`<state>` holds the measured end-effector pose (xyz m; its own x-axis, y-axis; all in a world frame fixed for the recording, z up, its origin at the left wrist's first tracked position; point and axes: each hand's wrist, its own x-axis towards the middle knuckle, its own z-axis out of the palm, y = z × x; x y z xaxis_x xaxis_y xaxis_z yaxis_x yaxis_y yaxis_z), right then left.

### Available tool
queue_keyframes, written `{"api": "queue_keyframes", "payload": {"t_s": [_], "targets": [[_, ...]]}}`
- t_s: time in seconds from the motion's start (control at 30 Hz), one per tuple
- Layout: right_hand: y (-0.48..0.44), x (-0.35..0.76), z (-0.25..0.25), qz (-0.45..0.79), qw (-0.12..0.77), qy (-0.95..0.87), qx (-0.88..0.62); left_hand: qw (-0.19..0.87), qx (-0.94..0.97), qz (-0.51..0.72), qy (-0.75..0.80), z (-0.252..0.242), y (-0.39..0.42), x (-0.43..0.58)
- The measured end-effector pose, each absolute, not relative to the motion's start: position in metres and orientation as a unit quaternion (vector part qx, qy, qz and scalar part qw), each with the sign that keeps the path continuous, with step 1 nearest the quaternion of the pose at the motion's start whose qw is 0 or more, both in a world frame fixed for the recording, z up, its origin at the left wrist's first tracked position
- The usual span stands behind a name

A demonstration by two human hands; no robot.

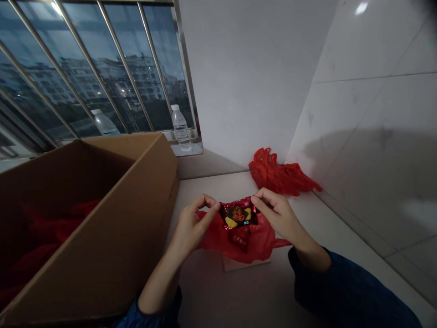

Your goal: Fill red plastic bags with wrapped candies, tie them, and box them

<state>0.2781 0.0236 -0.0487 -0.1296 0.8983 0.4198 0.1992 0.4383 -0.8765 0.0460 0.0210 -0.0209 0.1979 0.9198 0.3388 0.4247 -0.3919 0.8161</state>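
Item 1: foil snack pkt (pixel 239 214), qty 1, dark red w/ yellow & green print. Loc.: btwn my two hands, in front of the red bag; ht. above it I can't judge. Printed face toward my cam.

Item 2: L hand (pixel 193 223). I have thumb & index pinched on the pkt's left end.

Item 3: R hand (pixel 280 218). Same pinch, on the upper right corner. Both cuffs dk. blue.

Item 4: red plastic bag (pixel 261 241), thin, spread flat under the hands.

Item 5: second red pkt (pixel 240 239), lying on the bag, partly hidden behind item 1; lettering too small to read.

Item 6: flat board (pixel 246 265), pale, one edge showing under the bag.

Item 7: bench (pixel 205 291), white, carrying the above.

Item 8: heap of red bags (pixel 280 175), crumpled, far end of bench, near the wall corner.

Item 9: cardboard box (pixel 136 209), lg., open-topped, at left; red material (pixel 61 223) inside, details dim.

Item 10: clear bottle (pixel 182 130), white cap, upright on the windowsill (pixel 194 149). A second bottle (pixel 105 125), tilted in view, is part-hidden behind the box.
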Motion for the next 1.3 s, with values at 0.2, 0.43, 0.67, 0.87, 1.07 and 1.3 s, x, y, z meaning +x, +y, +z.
{"api": "queue_keyframes", "payload": {"t_s": [0.2,0.43,0.67,0.87,1.07,1.3], "targets": [[0.023,0.279,-0.048,0.330,0.524,-0.672,-0.406,0.245,0.733,0.432,0.465,-0.021,0.024,0.040],[0.023,0.278,-0.049,0.327,0.518,-0.674,-0.413,0.241,0.734,0.432,0.465,-0.019,0.023,0.042],[0.026,0.294,-0.046,0.288,0.555,-0.637,-0.451,0.198,0.685,0.506,0.486,-0.017,0.031,0.024],[0.005,0.287,-0.038,0.087,0.421,-0.754,-0.496,0.136,0.758,0.385,0.508,-0.018,0.027,0.025],[-0.004,0.269,-0.047,-0.012,0.235,-0.842,-0.486,0.140,0.826,0.108,0.535,-0.035,0.018,0.027],[0.024,0.241,-0.077,0.058,0.213,-0.813,-0.539,0.141,0.806,0.023,0.574,-0.033,0.010,0.034]]}}
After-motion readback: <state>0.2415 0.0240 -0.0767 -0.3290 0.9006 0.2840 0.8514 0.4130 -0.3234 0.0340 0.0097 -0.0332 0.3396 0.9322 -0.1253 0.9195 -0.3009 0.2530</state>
